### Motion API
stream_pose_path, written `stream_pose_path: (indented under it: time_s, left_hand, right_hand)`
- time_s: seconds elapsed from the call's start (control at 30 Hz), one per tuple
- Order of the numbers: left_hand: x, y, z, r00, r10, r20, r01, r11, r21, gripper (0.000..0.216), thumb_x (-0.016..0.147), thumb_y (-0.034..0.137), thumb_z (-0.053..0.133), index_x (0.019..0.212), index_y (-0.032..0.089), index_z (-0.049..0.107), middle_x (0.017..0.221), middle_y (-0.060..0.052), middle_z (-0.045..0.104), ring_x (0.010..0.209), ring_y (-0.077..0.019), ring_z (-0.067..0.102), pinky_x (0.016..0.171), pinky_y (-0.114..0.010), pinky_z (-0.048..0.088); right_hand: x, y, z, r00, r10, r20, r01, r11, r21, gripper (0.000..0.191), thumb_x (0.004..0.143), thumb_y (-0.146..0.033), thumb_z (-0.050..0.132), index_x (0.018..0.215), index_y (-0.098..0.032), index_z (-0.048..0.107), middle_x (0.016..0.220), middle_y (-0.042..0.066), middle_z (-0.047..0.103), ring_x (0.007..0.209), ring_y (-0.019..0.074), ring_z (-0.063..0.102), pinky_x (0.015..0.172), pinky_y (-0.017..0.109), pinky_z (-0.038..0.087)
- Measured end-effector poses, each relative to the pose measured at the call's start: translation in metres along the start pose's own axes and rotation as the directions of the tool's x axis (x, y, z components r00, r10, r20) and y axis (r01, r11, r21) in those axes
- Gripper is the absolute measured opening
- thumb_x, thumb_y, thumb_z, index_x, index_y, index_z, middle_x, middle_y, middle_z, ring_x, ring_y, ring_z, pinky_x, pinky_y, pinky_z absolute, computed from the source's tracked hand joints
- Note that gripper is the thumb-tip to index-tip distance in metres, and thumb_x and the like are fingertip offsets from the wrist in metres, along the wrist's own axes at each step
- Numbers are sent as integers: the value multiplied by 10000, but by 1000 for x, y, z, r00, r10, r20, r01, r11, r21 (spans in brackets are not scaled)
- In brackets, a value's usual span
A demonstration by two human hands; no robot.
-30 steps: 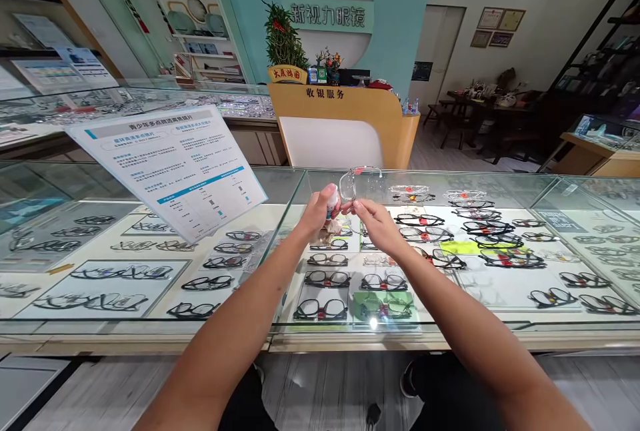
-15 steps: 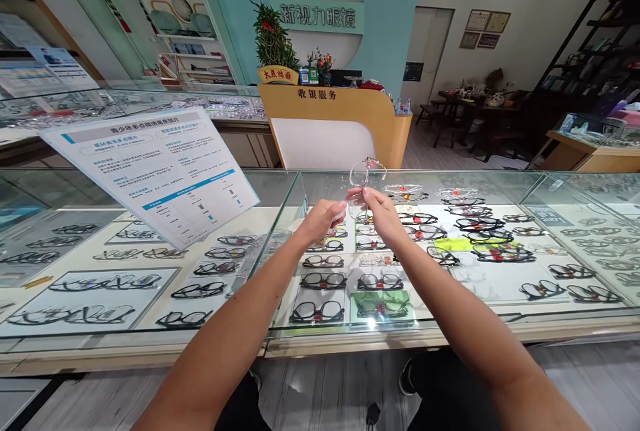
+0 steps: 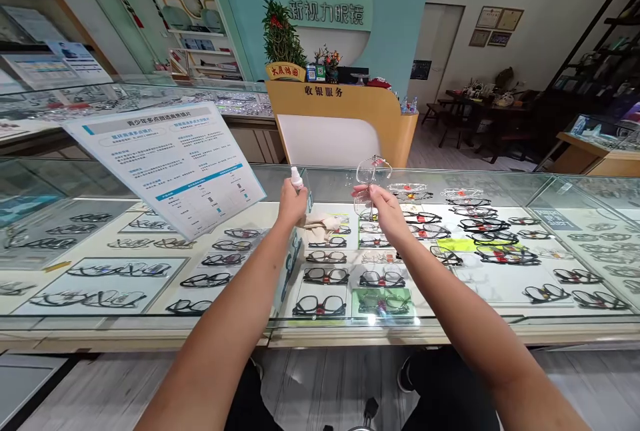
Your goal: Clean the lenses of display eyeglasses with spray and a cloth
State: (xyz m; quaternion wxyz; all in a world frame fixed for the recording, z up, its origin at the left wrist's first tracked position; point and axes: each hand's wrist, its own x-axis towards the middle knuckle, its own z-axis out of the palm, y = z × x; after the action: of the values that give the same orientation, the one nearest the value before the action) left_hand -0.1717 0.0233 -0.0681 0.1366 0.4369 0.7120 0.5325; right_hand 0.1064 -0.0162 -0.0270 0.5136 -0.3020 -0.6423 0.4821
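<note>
My left hand [image 3: 292, 202] is closed around a small white spray bottle [image 3: 297, 178], its nozzle end pointing up above the fingers. To the right, my right hand [image 3: 386, 208] pinches a pair of thin-framed glasses [image 3: 373, 171] between thumb and fingers. The glasses are held on end, one lens above the fingers and one below. A crumpled beige cloth [image 3: 321, 226] lies on the glass counter just right of my left wrist. Rows of spectacle frames [image 3: 325, 276] show under the glass below both hands.
A printed sheet [image 3: 173, 164] stands tilted on the counter at left. The glass display counter [image 3: 440, 338] spans the view in front of me. Beyond it are a wooden cash desk [image 3: 400, 131] with plants on top, and dark furniture [image 3: 480, 118] at right.
My left hand has moved left and slightly up, away from the glasses, with the spray bottle now plainly visible. My right hand still holds the glasses in nearly the same place.
</note>
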Motion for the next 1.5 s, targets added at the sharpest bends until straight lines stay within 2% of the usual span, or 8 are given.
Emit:
stream_pose_path:
  time_s: [0.43, 0.6, 0.77, 0.83, 0.9, 1.03, 1.23, 1.5]
  left_hand:
    - [-4, -5, -4, 998, -23, 61, 18, 997, 79, 278, 931, 165, 635, 1188, 230, 550, 1358, -167, 760, 1281, -347, 696, 1153, -500, 487]
    - [-15, 12, -9, 996, 31, -87, -23, 995, 98, 493, 936, 172, 642, 1406, 172, 494, 1620, -262, 546, 1514, -379, 522, 1282, -532, 383]
    - [-42, 50, -19, 822, 416, -388, -377, 909, 176, 488, 877, 116, 621, 1351, 195, 534, 1493, -209, 583, 1434, -346, 533, 1286, -512, 372]
    - [-50, 61, -22, 834, 483, -265, -450, 875, 178, 377, 855, 114, 607, 1220, 208, 589, 1301, -164, 655, 1277, -338, 612, 1174, -494, 461]
    - [-53, 66, -25, 850, 522, 78, -527, 838, 143, 306, 838, 105, 566, 1109, 227, 637, 1148, -116, 693, 1121, -316, 658, 1039, -458, 515]
    - [-49, 59, -30, 696, 302, 651, -558, 799, 226, 379, 736, 98, 595, 1044, 269, 734, 1158, -83, 758, 1183, -358, 664, 1007, -457, 493]
    - [-48, 48, -28, 673, 176, 718, -522, 801, 293, 377, 643, 140, 705, 991, 277, 756, 1050, -61, 802, 1008, -336, 696, 791, -353, 439]
    - [-52, 55, -23, 739, 253, 624, -423, 896, 137, 217, 920, 393, 556, 791, 246, 649, 751, -31, 661, 716, -229, 550, 641, -315, 317]
  right_hand:
    - [2, 5, 0, 1000, -2, 13, 2, 1000, 6, 646, 1011, -815, 546, 1134, -257, 848, 1125, 80, 854, 1009, 263, 696, 940, 403, 502]
    - [1, 0, 0, 1000, 1, 14, -1, 1000, 0, 632, 1015, -802, 544, 1126, -257, 845, 1135, 81, 852, 1027, 267, 690, 926, 401, 491]
    - [1, -2, -1, 1000, 1, -4, -1, 1000, 15, 619, 1010, -786, 560, 1134, -253, 849, 1134, 81, 852, 1030, 268, 687, 921, 398, 485]
    - [2, -2, -1, 1000, 4, -6, -4, 1000, 9, 618, 1012, -785, 555, 1139, -257, 850, 1143, 78, 851, 1030, 266, 686, 918, 396, 485]
    - [2, -2, -1, 1000, 6, -6, -6, 1000, 3, 616, 1016, -786, 548, 1138, -263, 849, 1154, 76, 850, 1032, 266, 687, 923, 397, 489]
    - [2, -3, -1, 1000, 0, 1, 0, 1000, 9, 595, 1024, -769, 552, 1116, -262, 849, 1150, 74, 850, 1017, 264, 687, 933, 399, 484]
    - [1, -1, 0, 1000, 3, 13, -3, 1000, -10, 613, 1027, -778, 543, 1138, -258, 848, 1128, 78, 851, 1012, 266, 693, 906, 398, 492]
    - [3, 7, 0, 1000, -16, -4, 16, 1000, -23, 612, 1041, -763, 535, 1146, -257, 863, 1115, 78, 852, 1014, 268, 698, 901, 391, 495]
